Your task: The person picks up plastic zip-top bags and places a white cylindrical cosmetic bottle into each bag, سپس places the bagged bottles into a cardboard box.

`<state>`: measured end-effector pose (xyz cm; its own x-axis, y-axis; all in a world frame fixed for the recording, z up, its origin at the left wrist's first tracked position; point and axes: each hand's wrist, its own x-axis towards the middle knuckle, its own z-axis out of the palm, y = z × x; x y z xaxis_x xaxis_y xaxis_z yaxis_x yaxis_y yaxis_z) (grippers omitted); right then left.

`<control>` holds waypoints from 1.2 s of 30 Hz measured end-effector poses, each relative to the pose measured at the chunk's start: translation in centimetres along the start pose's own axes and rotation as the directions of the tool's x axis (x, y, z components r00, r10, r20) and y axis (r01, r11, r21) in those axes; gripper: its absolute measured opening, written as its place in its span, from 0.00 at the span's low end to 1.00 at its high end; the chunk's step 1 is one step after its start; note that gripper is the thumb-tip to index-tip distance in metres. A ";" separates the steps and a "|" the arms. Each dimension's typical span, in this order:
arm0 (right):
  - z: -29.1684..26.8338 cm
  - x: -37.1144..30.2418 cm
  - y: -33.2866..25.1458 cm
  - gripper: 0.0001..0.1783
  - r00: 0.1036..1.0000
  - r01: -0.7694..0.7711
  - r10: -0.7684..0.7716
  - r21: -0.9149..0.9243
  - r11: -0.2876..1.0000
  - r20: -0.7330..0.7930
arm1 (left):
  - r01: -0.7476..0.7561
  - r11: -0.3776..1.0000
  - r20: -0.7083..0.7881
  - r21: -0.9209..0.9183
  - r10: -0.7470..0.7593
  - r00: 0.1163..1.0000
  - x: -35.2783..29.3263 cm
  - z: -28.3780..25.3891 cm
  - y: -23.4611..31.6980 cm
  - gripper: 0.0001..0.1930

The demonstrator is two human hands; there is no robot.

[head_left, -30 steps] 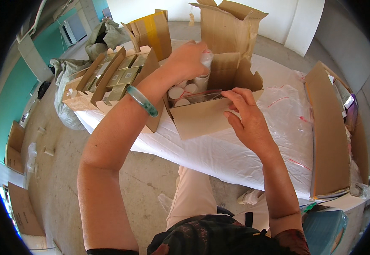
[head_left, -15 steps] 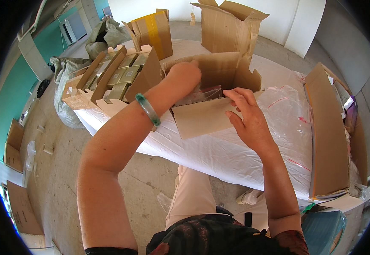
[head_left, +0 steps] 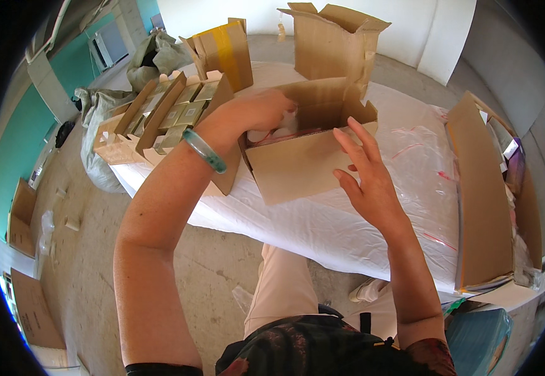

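My left hand (head_left: 265, 111), with a green bangle (head_left: 204, 151) on its wrist, reaches over the left side of an open cardboard box (head_left: 313, 172). Its fingers are closed on a clear plastic bag (head_left: 283, 130) inside the box; the fingertips are partly hidden. A reddish line runs along the bag near the box's front wall. At the front right of that box is my right hand (head_left: 373, 178), fingers apart and holding nothing. Its fingertips are by the box's near rim; whether they touch it I cannot tell.
Left of the box stand open cartons (head_left: 222, 94) of small gold boxes (head_left: 191, 113). Behind are a yellow-taped carton (head_left: 238, 56) and a tall open carton (head_left: 329, 47). A long carton (head_left: 482, 207) stands at right. Clear plastic bags (head_left: 413, 163) lie on the white-covered table (head_left: 322, 232).
My left hand has shifted left and slightly down, and whitish plastic now shows under its fingers. The fingers of my right hand have lifted and straightened a little.
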<state>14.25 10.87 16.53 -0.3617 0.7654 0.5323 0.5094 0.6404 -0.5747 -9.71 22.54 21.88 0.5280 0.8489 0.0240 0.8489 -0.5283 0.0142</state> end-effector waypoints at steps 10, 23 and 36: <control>-2.6 -6.4 5.2 0.27 0.988 -0.151 0.153 -0.157 0.976 -0.004 | -0.190 0.977 -0.512 0.091 0.210 0.833 -4.1 -4.9 4.3 0.14; -2.3 -18.4 15.6 0.18 0.910 -0.391 0.301 -0.347 0.852 -0.286 | -0.371 0.927 -0.696 -0.058 0.228 0.681 -4.6 -0.6 10.8 0.10; -1.8 -18.0 15.1 0.13 0.903 -0.382 0.273 -0.327 0.864 -0.332 | -0.405 0.901 -0.095 -0.153 0.395 0.914 3.3 1.6 1.7 0.15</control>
<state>29.84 6.61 -0.61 0.0717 0.8450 0.5300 0.8339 0.2407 -0.4966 -6.51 24.43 20.37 0.8152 0.5661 0.1223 0.5475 -0.8221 0.1562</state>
